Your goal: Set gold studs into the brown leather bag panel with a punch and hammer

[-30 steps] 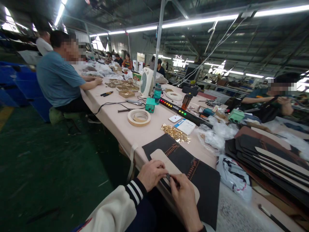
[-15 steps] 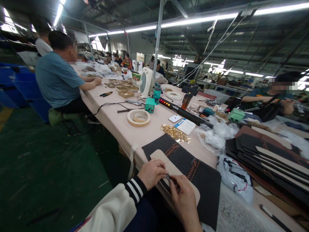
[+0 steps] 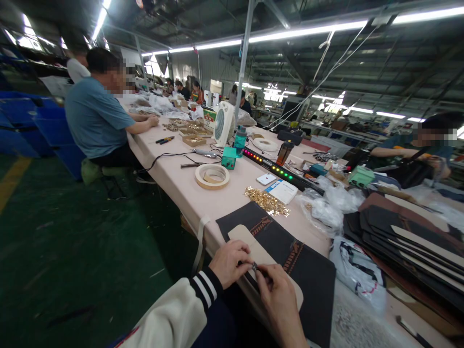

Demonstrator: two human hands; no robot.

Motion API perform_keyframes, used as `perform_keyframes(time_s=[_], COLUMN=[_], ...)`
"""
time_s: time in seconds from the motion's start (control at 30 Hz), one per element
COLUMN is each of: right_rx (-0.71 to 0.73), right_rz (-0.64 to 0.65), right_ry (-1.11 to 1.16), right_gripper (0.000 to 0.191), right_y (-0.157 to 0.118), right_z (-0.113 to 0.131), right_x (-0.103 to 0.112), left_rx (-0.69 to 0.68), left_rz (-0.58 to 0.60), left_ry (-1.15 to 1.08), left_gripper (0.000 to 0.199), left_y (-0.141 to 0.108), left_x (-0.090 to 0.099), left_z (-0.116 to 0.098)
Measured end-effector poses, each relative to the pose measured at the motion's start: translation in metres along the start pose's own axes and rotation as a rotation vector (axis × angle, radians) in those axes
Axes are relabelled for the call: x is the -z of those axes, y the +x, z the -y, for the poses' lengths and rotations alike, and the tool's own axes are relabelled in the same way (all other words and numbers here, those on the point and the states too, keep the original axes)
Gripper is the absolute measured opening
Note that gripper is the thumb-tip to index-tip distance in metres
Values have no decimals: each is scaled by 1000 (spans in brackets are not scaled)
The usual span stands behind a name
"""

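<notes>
Between the fingertips of both hands is a small dark piece [image 3: 254, 266], perhaps with a metal part; its kind is too small to make out. My left hand [image 3: 231, 261] pinches it from the left. From the right, my right hand [image 3: 277, 290] closes thumb and finger on it. Under the hands lies a beige panel with rounded corners [image 3: 250, 246], on top of a black leather-like sheet [image 3: 315, 280]. Two brown stitched strips [image 3: 293, 257] cross the black sheet. Beyond its far edge is a heap of small gold metal pieces [image 3: 267, 200].
Tape rolls [image 3: 212, 176], a teal box [image 3: 228, 158], a phone [image 3: 266, 179] and a white booklet [image 3: 282, 192] lie farther up the table. A stack of dark panels [image 3: 406, 237] and plastic bags [image 3: 358, 270] sit at right. A co-worker [image 3: 97, 111] sits at left; another is at far right.
The whole view has shifted slightly, so everything sits a little farther right. Both hands keep their pinch on the small piece. More coloured lights show on the black bar.
</notes>
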State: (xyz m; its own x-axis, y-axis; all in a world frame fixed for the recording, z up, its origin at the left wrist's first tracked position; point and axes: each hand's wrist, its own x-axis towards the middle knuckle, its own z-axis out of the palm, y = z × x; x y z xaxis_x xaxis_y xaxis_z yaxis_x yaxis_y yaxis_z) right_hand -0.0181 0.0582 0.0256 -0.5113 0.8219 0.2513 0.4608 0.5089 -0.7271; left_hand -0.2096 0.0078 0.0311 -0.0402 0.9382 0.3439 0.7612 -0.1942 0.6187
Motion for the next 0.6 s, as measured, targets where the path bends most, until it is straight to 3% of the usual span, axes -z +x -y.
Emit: perform_keyframes(time_s=[0.6], right_rx=[-216], right_rz=[249], right_ry=[14], right_gripper=[22], right_y=[32], right_z=[3], right_x=[20], left_rx=[47], left_rz=[45], left_ry=[7], left_gripper=[5], left_y=[5], left_x=[2], left_z=[-3])
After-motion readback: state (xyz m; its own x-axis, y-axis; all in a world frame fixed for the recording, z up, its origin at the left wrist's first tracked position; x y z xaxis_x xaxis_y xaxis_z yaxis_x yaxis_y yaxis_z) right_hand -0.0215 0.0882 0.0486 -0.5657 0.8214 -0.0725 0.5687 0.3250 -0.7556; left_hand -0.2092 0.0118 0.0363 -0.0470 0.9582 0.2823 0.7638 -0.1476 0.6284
